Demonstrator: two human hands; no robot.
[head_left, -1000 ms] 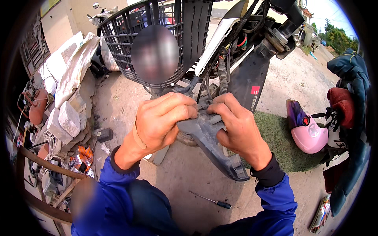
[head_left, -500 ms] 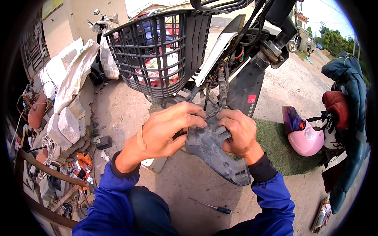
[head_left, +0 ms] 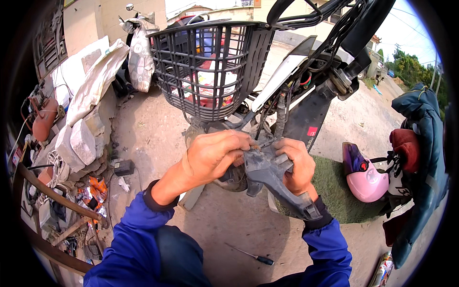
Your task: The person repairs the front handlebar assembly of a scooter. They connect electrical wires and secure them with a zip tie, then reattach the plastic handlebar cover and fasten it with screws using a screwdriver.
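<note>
A dusty black plastic cover (head_left: 275, 179), shaped like a scooter mudguard piece, is tilted below the open front of an electric scooter. My left hand (head_left: 213, 155) is closed, its fingertips pinched at the cover's upper left edge. Exactly what lies under those fingertips is partly hidden. On the other side, my right hand (head_left: 297, 162) grips the cover's upper right part, thumb and fingers curled round it. Just above both hands hang loose wires and a ribbed grey cable sleeve (head_left: 281, 115). Part of the front wheel (head_left: 232, 181) shows behind the cover.
A black basket (head_left: 210, 71) filled with goods overhangs at the front. A screwdriver (head_left: 251, 254) lies on the concrete by my knees. To the right are a green mat (head_left: 330, 191), a pink helmet (head_left: 367, 184) and a dark padded cover (head_left: 420, 143). Rubble and blocks (head_left: 83, 143) line the left.
The plastic cover has turned, its lower end swinging right and up against my right cuff. Both hands keep hold of it. The whole view has shifted slightly.
</note>
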